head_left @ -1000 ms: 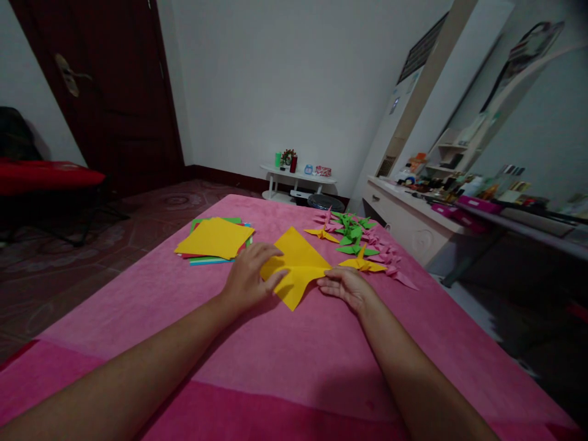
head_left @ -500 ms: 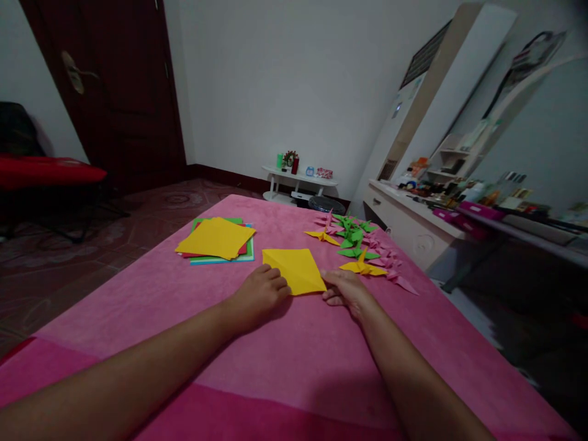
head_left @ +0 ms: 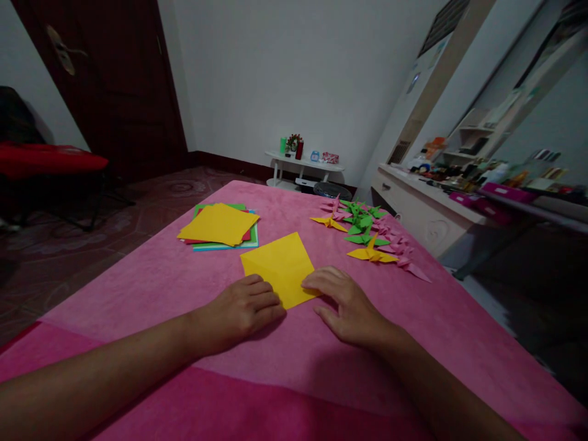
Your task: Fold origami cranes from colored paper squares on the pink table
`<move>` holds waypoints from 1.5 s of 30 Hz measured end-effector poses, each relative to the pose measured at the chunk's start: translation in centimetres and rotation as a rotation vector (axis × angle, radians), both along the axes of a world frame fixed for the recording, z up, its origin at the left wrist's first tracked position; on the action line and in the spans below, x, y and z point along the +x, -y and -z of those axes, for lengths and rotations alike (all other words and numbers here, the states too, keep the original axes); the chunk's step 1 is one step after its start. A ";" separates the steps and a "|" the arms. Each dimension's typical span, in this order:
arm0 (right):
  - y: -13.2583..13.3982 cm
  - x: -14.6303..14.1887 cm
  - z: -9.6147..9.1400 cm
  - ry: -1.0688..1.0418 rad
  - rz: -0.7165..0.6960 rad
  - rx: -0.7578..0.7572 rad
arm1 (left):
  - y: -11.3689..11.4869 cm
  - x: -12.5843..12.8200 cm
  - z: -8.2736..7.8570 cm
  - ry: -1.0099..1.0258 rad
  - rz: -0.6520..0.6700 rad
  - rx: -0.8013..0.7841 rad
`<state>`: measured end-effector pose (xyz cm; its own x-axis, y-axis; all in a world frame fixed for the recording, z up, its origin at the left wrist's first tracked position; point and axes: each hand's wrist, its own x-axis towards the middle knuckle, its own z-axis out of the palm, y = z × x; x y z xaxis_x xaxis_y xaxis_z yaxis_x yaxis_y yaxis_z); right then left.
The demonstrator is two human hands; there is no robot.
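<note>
A square yellow sheet of origami paper [head_left: 281, 264] lies flat on the pink cloth, one corner pointing away from me. My left hand [head_left: 245, 309] is closed at its near left edge, the curled fingers pressing on the paper. At the right corner, the fingertips of my right hand [head_left: 342, 300] rest on the sheet, with the thumb spread away from the fingers. To the right are folded paper cranes: a large yellow crane [head_left: 373, 252], another yellow crane [head_left: 328, 222], green cranes [head_left: 361, 220] and pink cranes [head_left: 399, 245].
A stack of coloured paper squares [head_left: 218, 225], yellow on top, lies at the left of the pink-covered table [head_left: 184, 288]. Beyond stands a small white shelf [head_left: 305, 160] with small items. A cluttered dresser [head_left: 413, 196] is at the right, a red chair [head_left: 50, 159] at the left.
The yellow sheet has turned so that a corner points away from me. My right hand has loosened from a pinch at its corner and spread its fingers. My left hand stays on the sheet.
</note>
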<state>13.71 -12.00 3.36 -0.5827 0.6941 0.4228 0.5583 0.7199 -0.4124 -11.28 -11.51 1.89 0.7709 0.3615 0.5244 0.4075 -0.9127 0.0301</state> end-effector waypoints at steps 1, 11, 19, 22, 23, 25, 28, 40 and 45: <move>0.0 0.0 0.4 0.014 -0.001 -0.008 | -0.1 -0.1 0.1 -0.010 0.020 -0.004; -0.6 0.5 1.8 -0.022 0.017 -0.062 | -0.6 -1.1 0.8 0.013 -0.038 -0.090; -0.7 0.7 2.1 -0.031 0.000 0.021 | -1.5 -1.9 1.7 0.145 -0.019 -0.297; -1.4 0.9 2.3 -0.020 0.041 0.112 | -1.7 -1.9 1.4 0.185 0.005 -0.302; -1.6 1.0 2.4 -0.002 0.057 0.143 | -1.7 -1.8 1.3 0.191 0.017 -0.294; -2.0 1.1 2.4 0.043 0.077 0.200 | -1.8 -1.7 1.1 0.191 0.038 -0.271; -2.1 1.1 2.1 0.087 0.069 0.294 | -2.1 -1.7 1.2 0.179 0.037 -0.218; 0.1 0.3 0.9 0.262 -0.084 0.365 | 1.2 -0.1 -0.6 -0.081 0.077 -0.159; -0.3 0.8 1.0 0.175 -0.058 0.294 | 1.8 0.4 -0.3 -0.092 0.114 -0.241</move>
